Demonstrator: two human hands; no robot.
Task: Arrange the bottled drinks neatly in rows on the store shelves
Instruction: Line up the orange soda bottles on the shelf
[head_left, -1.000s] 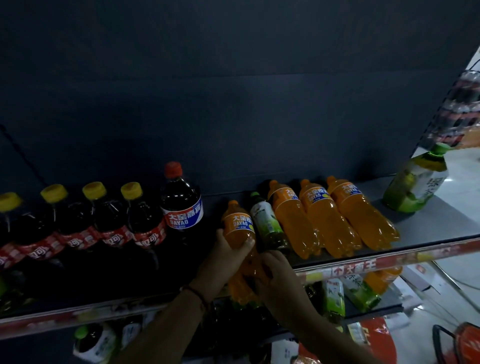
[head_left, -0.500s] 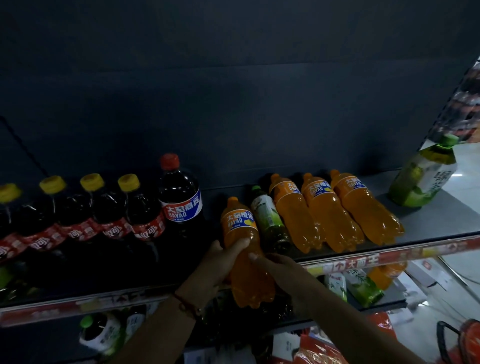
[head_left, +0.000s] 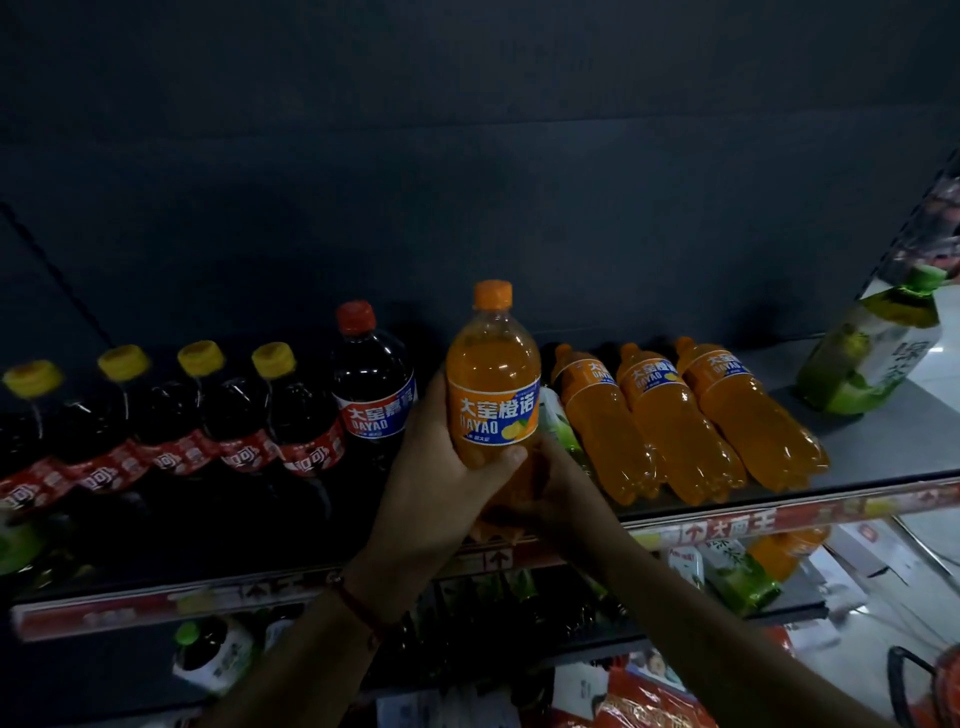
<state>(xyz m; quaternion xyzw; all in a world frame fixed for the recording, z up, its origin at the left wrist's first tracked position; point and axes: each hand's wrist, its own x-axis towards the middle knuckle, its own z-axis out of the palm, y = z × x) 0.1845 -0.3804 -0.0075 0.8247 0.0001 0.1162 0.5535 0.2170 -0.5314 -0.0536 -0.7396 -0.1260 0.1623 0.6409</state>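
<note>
An orange soda bottle (head_left: 493, 384) stands upright near the shelf's (head_left: 883, 457) front edge, label facing me. My left hand (head_left: 441, 467) grips its body from the left, thumb across the front. Lower down, my right hand (head_left: 550, 499) holds the same bottle from the right side. To its right three orange soda bottles (head_left: 680, 415) lie on their sides in a row. A green tea bottle (head_left: 558, 426) lies partly hidden behind the held bottle. To its left stands a red-capped cola bottle (head_left: 374, 384), then several yellow-capped cola bottles (head_left: 208, 415).
A large green tea bottle (head_left: 872, 353) leans at the shelf's far right end. The lower shelf (head_left: 800, 608) carries more green tea and orange bottles. A dark back panel rises behind the shelf. Red packages and a dark basket handle (head_left: 904, 680) sit at the bottom right.
The orange soda bottle has gone from lying tilted over the shelf edge to standing upright, lifted by both hands. The view has moved closer to the shelf.
</note>
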